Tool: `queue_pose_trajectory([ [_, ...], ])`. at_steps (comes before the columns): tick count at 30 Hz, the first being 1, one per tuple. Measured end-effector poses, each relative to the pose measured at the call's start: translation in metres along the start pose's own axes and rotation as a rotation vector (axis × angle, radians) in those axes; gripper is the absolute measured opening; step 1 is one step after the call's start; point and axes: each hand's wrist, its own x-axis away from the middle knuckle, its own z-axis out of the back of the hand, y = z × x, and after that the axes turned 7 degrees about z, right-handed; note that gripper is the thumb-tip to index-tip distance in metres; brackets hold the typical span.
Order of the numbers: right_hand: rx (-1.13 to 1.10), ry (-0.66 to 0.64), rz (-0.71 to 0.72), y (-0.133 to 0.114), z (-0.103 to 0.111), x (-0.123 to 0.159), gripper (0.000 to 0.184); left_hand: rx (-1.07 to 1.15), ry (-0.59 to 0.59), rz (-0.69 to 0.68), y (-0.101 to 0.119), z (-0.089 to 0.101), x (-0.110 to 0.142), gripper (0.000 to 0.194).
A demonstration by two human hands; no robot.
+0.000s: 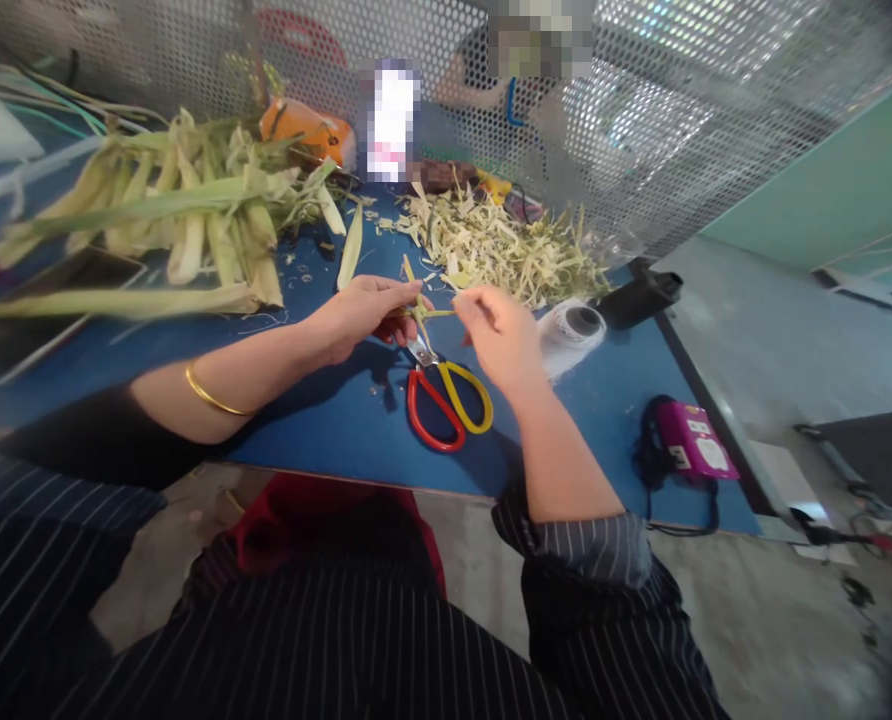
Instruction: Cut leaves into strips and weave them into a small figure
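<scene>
My left hand pinches a small cross-shaped piece of folded plant strips, pale green and yellowish, with its ends sticking out. From the right, my right hand has thumb and finger closed on the end of one strip. Just below the piece lie scissors with one red and one yellow handle, their tips partly hidden behind my left fingers. A cone of white thread lies beside my right hand. One loose husk leaf rests beyond my left hand.
Long corn husks are piled at left over a dark tray. Husk scraps form a heap at the back. A black cylinder and purple box sit right. Behind perforated metal mesh is another person.
</scene>
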Motion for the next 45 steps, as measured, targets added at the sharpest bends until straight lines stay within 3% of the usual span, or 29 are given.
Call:
queue_pose_trajectory([
  [2, -0.013, -0.151, -0.053, 0.0, -0.003, 0.0, 0.023, -0.052, 0.004, -0.016, -0.002, 0.0, 0.0, 0.026],
  [4, -0.036, -0.207, -0.087, -0.002, -0.007, 0.001, 0.023, -0.113, -0.006, -0.053, -0.004, 0.0, 0.0, 0.021],
  [7, -0.228, -0.193, -0.187, -0.005, -0.011, 0.002, 0.028, -0.196, -0.052, -0.116, -0.005, -0.002, 0.001, 0.018],
  [11, -0.723, -0.126, -0.395, -0.008, -0.019, 0.004, 0.028, -0.357, -0.084, -0.179, 0.002, 0.0, 0.004, 0.013],
  [15, -0.94, -0.07, -0.446, -0.017, -0.027, 0.009, 0.033, -0.516, -0.055, -0.199, 0.009, 0.004, 0.009, 0.015],
  [19, -0.849, -0.027, -0.381, -0.021, -0.029, 0.014, 0.032, -0.712, 0.046, -0.258, 0.011, 0.002, 0.015, 0.021],
  [22, -0.566, -0.028, -0.195, -0.02, -0.026, 0.015, 0.029, -0.772, 0.093, -0.278, 0.01, -0.001, 0.017, 0.025],
  [26, -0.207, -0.031, 0.059, -0.017, -0.017, 0.011, 0.027, -0.621, -0.001, -0.238, 0.006, -0.001, 0.014, 0.02],
  [30, -0.351, 0.003, -0.003, -0.012, -0.014, 0.006, 0.02, -0.434, -0.09, -0.159, 0.005, -0.002, 0.013, 0.018],
  [35, -0.401, -0.076, -0.047, -0.009, -0.021, 0.004, 0.014, -0.464, -0.096, -0.075, 0.0, -0.006, 0.011, 0.02],
  [41, -0.293, -0.078, 0.022, -0.01, -0.023, 0.006, 0.012, -0.541, -0.181, -0.11, -0.005, -0.009, 0.011, 0.023],
  [45, -0.314, 0.004, -0.03, -0.007, -0.021, 0.006, 0.015, -0.499, -0.213, -0.154, -0.001, -0.009, 0.013, 0.026],
])
